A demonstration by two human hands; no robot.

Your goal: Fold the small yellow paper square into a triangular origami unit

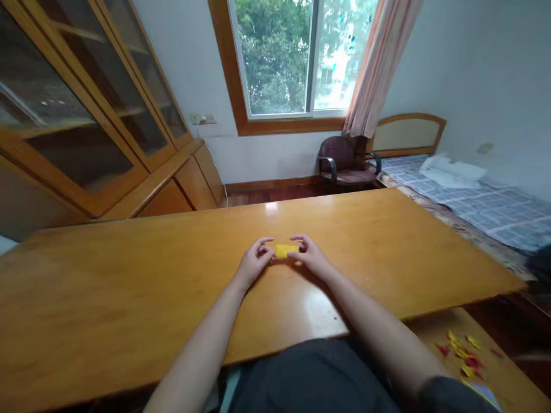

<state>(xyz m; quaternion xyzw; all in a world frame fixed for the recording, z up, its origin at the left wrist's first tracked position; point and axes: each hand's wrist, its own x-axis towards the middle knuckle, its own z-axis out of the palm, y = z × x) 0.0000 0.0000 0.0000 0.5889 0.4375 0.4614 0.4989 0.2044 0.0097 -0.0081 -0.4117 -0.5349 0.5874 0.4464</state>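
One glazed cabinet (116, 132), three glass doors in view, stands at far left; one wooden table (129, 287) spans the middle; over it, the left hand (255, 263) touches the left end of one yellow piece (282, 250), index raised, whether the other fingers pinch I cannot tell; one two-paned window (275, 57) is beyond; the right hand (313, 258) pinches the piece's right end with its thumb, index lifted; one chair (338, 156) and one bed (482, 203) stand far right; near right lie red and yellow scraps (470, 360), too blurred to count.
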